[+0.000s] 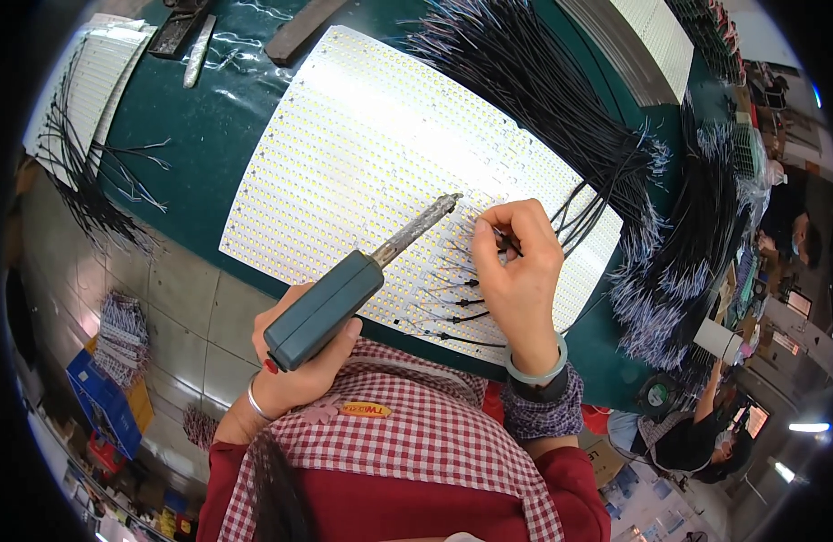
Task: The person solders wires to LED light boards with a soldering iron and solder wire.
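My left hand (297, 381) is wrapped round a dark green soldering gun (330, 305), whose grey tip points up and right over a white LED board sheet (344, 126). My right hand (525, 285) is closed in a pinch over the board's right part, with a black cable (507, 244) between thumb and fingers. The cable's end is partly hidden by the fingers. Below that hand, several black cables (466, 317) lie on the board with thin stripped wires at their ends. The soldering tip is a little left of the pinching fingers.
A large bundle of black cables (543, 81) lies beyond the board on the green table (204, 181); another bundle (705, 217) hangs at the right. White board sheets (100, 81) with cables lie far left. A blue crate (100, 397) stands on the floor. Another person (705, 434) works at right.
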A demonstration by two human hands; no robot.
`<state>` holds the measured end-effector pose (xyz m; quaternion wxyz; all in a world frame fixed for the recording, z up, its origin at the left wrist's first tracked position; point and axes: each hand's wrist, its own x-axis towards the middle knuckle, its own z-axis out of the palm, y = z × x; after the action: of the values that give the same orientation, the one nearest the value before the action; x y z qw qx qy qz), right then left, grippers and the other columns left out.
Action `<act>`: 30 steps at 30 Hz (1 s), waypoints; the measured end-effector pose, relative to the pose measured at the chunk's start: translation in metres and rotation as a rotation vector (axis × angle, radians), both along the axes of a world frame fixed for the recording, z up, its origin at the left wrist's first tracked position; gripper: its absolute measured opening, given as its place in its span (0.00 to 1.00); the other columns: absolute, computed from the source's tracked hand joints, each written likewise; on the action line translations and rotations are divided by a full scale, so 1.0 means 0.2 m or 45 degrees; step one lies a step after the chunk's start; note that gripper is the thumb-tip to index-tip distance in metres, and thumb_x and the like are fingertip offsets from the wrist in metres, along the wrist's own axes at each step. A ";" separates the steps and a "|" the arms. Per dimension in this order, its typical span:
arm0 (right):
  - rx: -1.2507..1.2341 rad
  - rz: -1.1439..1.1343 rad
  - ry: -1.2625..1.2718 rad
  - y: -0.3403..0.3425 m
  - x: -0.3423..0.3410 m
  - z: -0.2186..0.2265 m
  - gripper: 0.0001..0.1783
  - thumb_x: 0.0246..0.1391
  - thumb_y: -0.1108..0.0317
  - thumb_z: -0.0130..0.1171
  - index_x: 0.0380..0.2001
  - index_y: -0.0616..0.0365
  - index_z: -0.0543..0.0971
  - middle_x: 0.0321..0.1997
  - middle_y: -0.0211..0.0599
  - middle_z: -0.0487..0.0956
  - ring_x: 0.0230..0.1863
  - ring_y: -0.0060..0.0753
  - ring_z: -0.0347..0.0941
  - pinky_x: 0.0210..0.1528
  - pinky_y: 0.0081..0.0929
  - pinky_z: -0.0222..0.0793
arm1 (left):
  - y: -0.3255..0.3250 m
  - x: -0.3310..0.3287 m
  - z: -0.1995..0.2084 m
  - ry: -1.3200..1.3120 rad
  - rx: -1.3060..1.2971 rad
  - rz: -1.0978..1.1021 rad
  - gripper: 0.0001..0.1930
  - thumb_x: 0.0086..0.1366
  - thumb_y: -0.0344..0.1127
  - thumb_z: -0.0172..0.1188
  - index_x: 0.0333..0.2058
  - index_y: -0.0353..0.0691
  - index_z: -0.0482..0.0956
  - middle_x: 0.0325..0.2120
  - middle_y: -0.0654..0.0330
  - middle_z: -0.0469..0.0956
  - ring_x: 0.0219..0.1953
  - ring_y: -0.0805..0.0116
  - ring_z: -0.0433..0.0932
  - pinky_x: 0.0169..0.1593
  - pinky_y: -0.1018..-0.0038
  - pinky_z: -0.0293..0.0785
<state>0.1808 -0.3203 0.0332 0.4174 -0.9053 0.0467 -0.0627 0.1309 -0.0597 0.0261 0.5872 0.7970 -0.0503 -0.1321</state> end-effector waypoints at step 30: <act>-0.059 -0.041 -0.093 0.02 0.00 -0.01 0.05 0.57 0.81 0.63 0.35 0.66 0.76 0.36 0.43 0.75 0.32 0.36 0.76 0.35 0.29 0.74 | -0.01 0.02 0.02 -0.041 -0.042 0.003 0.14 0.60 0.23 0.70 0.45 0.31 0.83 0.35 0.57 0.82 0.30 0.71 0.81 0.34 0.75 0.76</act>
<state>0.1816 -0.3171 0.0310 0.3968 -0.9110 0.0444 -0.1036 0.1357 -0.0626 0.0307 0.5994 0.7894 -0.0607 -0.1178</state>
